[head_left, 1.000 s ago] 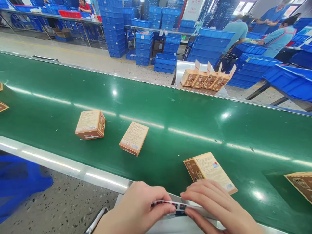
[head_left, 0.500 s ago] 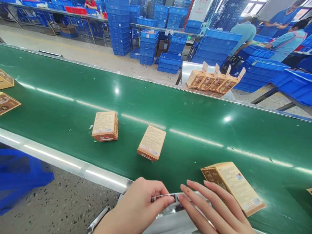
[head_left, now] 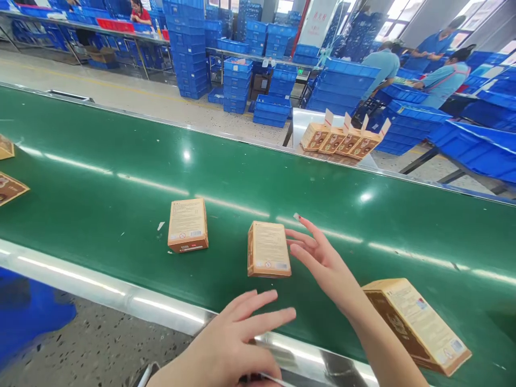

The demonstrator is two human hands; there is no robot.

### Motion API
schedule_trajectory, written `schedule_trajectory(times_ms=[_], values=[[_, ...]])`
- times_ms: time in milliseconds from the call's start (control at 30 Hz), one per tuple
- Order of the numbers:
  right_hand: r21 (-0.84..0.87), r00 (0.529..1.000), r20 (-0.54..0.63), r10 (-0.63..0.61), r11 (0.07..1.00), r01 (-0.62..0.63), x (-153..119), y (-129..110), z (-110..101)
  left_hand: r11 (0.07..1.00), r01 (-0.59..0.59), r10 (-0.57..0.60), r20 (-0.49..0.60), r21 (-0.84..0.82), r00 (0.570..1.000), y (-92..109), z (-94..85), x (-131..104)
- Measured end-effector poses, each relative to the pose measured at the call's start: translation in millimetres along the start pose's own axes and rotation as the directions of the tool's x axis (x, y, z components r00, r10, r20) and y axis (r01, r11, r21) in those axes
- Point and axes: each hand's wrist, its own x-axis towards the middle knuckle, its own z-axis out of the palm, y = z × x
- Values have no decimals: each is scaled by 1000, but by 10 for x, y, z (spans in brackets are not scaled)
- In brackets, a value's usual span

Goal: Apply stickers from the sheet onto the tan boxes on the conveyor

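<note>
My right hand (head_left: 316,258) reaches over the green belt, fingers apart, its fingertips at the right side of a small cream-and-brown carton (head_left: 269,250). A tiny pale piece (head_left: 297,216), perhaps a sticker, clings to the tip of its raised index finger. Nearer the belt's front edge, my left hand (head_left: 237,338) is open with fingers spread, in front of that carton and apart from it. Something with a thin whitish edge shows under its thumb, mostly out of frame. A second carton (head_left: 187,224) lies to the left, and a larger one (head_left: 419,322) lies tilted beside my right forearm.
More cartons (head_left: 12,188) lie at the belt's (head_left: 100,209) left end. Across it, a row of cartons with raised flaps (head_left: 342,141) stands on a metal side table. Behind are stacked blue crates (head_left: 185,48) and several people at work. A metal rail (head_left: 169,310) edges the belt.
My hands have parted from a silvery, printed flat item at the front edge. My right hand has moved forward to the middle carton, which has turned slightly. My left hand's fingers have spread.
</note>
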Motion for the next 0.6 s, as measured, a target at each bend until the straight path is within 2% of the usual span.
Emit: schedule_trajectory(times_ms=[100, 200, 433, 600], values=[[6, 1000, 6, -1, 1000, 1, 148, -33, 76, 988, 47, -51, 24, 147, 998, 27, -94, 84], [-6, 998, -52, 35, 999, -35, 162, -84, 52, 974, 121, -129, 31, 192, 991, 37, -109, 178], [-25, 990, -61, 130, 991, -132, 116, -182, -30, 971, 169, -187, 92, 171, 978, 13, 4, 332], [-95, 985, -83, 153, 982, -161, 105, -209, -86, 978, 156, -170, 97, 138, 981, 47, 44, 398]])
